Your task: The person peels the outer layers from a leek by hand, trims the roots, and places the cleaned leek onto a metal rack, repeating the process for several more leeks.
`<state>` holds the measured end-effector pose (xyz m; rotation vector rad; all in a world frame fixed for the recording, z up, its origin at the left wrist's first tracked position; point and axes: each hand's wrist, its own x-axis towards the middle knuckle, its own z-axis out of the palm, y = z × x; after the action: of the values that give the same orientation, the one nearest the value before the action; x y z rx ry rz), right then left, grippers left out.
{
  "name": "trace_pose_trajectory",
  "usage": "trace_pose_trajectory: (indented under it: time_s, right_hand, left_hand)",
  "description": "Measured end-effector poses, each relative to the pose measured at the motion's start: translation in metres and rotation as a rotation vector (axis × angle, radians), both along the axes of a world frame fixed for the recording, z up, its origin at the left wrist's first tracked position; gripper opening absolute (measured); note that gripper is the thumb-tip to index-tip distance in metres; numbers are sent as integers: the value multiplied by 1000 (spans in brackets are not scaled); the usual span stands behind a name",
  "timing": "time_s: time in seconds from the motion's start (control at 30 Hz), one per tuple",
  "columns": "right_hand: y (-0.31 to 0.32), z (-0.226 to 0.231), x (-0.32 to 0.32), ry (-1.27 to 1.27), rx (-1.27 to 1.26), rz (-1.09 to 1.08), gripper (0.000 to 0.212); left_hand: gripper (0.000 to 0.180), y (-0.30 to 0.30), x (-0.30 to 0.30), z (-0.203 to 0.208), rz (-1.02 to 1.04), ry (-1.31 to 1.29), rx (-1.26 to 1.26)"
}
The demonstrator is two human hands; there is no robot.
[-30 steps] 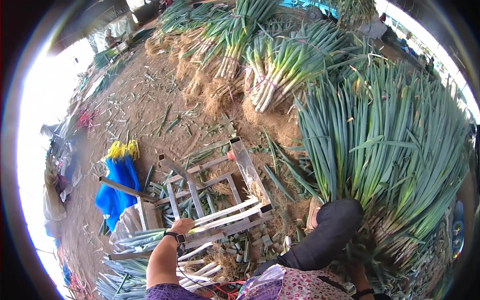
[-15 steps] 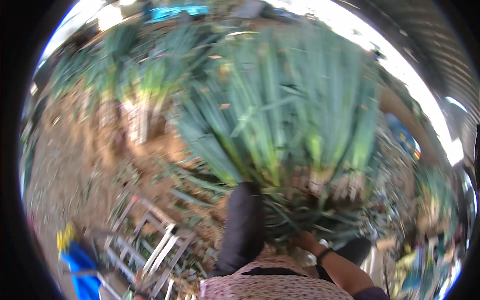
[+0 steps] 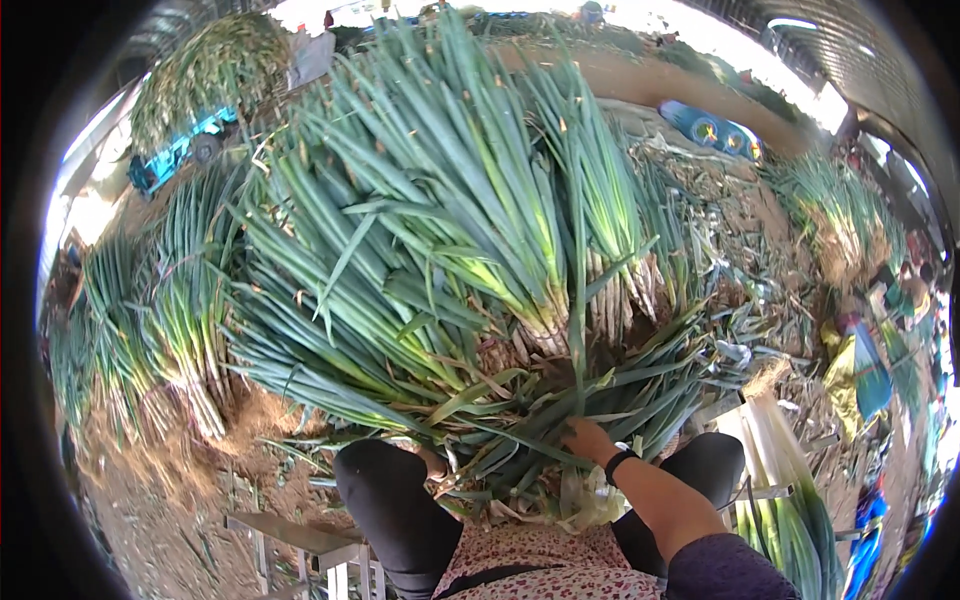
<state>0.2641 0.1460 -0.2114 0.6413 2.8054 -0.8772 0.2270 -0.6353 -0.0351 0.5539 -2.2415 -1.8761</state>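
Note:
Long green onions with white stems stand in a large leaning heap point(image 3: 450, 200) in front of me. Between my knees lies a tangle of loose green leaves point(image 3: 640, 395). My right hand point(image 3: 588, 440), with a dark band at the wrist, reaches into this tangle. Its fingers are curled round the lower end of a long green onion leaf point(image 3: 577, 330) that rises straight up over the heap. Beside my left knee, only a small part of my left hand point(image 3: 432, 462) shows at the edge of the leaves. The knee hides its fingers.
White-stemmed onions point(image 3: 775, 440) lie on a metal rack at my right. A metal stand point(image 3: 300, 535) is by my left leg. More bundles stand at left point(image 3: 190, 330) and far right point(image 3: 840, 215). A blue vehicle point(image 3: 180, 150) carries a leafy load behind. Leaf scraps litter the ground.
My view has swung, so the heap and left bundles sit further left and the rack of onions shows at right. My right hand is slightly further forward; part of my left hand now shows.

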Motion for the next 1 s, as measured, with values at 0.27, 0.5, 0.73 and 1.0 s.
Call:
trace_pose_trajectory:
  time_s: [0.27, 0.5, 0.73, 1.0]
  right_hand:
    - [1, -33, 19, -283, -111, 122, 36]
    - [60, -6, -48, 116, -478, -590, 30]
    - [154, -45, -127, 255, -283, -617, 47]
    - [188, -74, -209, 102, -503, -820, 77]
  left_hand:
    - [46, 251, -181, 108, -296, 192, 167]
    - [30, 555, -244, 65, -747, 99, 766]
    - [28, 640, -230, 13, -741, -194, 573]
    - [28, 649, -236, 20, -916, -288, 461]
